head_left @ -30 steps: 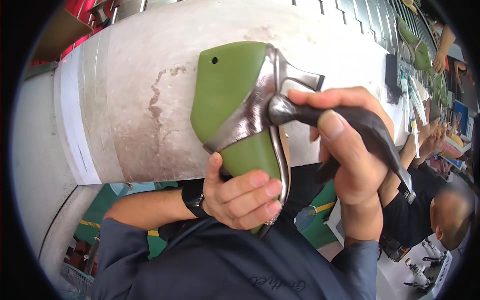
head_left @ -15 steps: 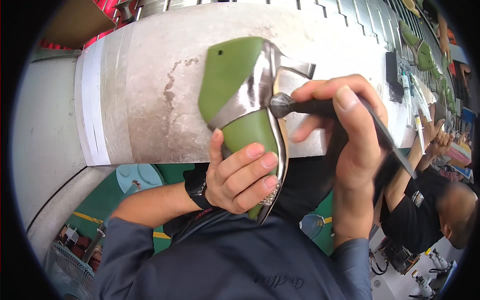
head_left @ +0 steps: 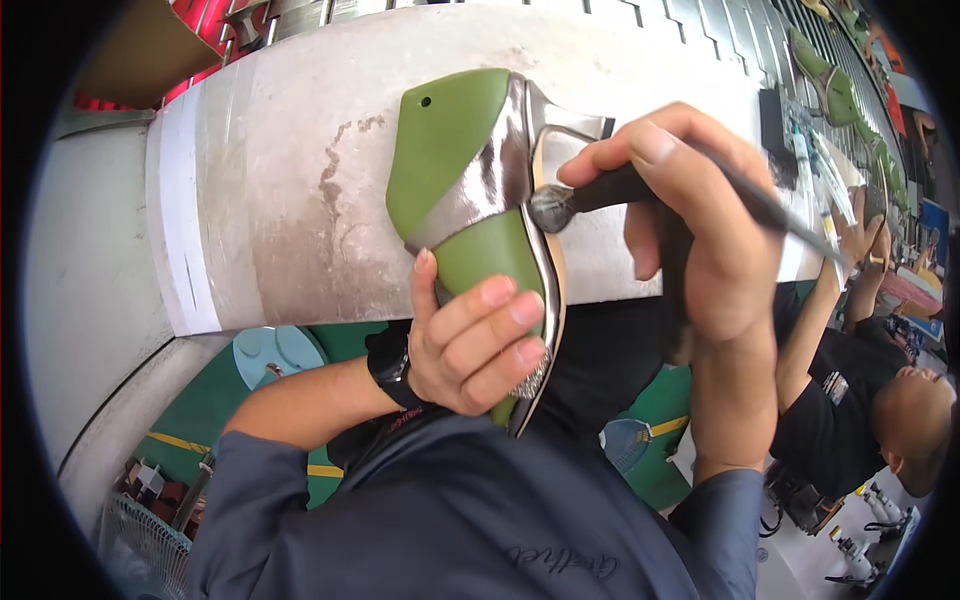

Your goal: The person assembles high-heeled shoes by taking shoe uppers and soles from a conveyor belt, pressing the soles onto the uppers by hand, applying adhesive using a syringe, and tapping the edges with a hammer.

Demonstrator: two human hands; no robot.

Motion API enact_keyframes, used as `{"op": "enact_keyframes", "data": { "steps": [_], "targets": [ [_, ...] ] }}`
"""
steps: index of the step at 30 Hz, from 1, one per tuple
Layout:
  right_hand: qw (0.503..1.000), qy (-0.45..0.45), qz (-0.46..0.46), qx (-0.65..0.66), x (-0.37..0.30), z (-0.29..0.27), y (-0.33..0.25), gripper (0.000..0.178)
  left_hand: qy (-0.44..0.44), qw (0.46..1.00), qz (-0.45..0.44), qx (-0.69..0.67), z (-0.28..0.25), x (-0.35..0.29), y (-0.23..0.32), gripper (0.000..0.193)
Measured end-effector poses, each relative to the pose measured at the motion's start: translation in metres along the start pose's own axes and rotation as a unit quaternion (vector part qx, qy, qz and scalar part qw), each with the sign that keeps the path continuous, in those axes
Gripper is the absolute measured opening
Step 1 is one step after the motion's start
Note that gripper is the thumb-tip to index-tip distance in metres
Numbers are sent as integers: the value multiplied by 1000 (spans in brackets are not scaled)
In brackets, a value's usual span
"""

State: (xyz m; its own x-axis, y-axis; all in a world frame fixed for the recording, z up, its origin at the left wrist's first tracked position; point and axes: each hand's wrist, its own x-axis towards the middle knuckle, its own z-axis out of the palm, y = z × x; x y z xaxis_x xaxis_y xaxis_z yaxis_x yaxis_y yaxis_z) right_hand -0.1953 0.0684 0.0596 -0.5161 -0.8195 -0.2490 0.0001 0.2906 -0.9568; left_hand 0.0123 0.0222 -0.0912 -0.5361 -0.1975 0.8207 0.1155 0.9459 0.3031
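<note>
A high-heeled shoe with shiny pewter-coloured straps [head_left: 489, 180] sits on a green shoe last [head_left: 450, 135], its heel side turned right and its toe toward me. My left hand [head_left: 470, 345] wraps round the forepart and holds it, fingers across the green surface. In my right hand [head_left: 710, 210] is a dark hammer [head_left: 552, 208]; its rounded head rests at or very near the edge between the upper and the sole. Its shaft runs back through my fingers, and part of it is hidden by them.
A pale, stained worktable [head_left: 290, 200] lies beneath the shoe. Syringe-like tubes [head_left: 830, 180] stand by a black box [head_left: 775, 135] at right. More green lasts [head_left: 825, 80] line a conveyor. Another person [head_left: 835, 400] works at far right. A light-blue stool [head_left: 280, 355] is below left.
The shoe and my left hand have shifted slightly left and up. My right hand has turned a little, and the hammer has moved with the shoe, its head still by the sole edge.
</note>
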Motion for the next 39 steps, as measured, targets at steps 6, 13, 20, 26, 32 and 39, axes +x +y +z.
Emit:
{"op": "enact_keyframes", "data": {
  "steps": [6, 13, 20, 26, 32, 39],
  "targets": [
    [993, 85, -41, 66, -78, -6, 25, 31, -36, 999, 23, 21, -3, 3, -4, 75],
    [971, 24, -89, 223, -129, 20, 45, 28, 46, 998, -40, -30, 5, 6, 4, 43],
    [846, 163, -346, -373, -35, -35, 52, 27, 24, 994, -72, -83, -16, 23, 8, 80],
    [898, 116, -304, -296, -64, -33, 54, 40, 121, 791, -461, -385, -97, 36, -6, 58],
    [891, -126, 2, 437, -69, -9, 88, 77, 89, 674, -399, -616, -117, 45, -27, 59],
    [893, 47, -50, 445, -59, 8, 51, 73, -77, 886, -412, -196, -80, 52, -44, 36]
  ]
}}
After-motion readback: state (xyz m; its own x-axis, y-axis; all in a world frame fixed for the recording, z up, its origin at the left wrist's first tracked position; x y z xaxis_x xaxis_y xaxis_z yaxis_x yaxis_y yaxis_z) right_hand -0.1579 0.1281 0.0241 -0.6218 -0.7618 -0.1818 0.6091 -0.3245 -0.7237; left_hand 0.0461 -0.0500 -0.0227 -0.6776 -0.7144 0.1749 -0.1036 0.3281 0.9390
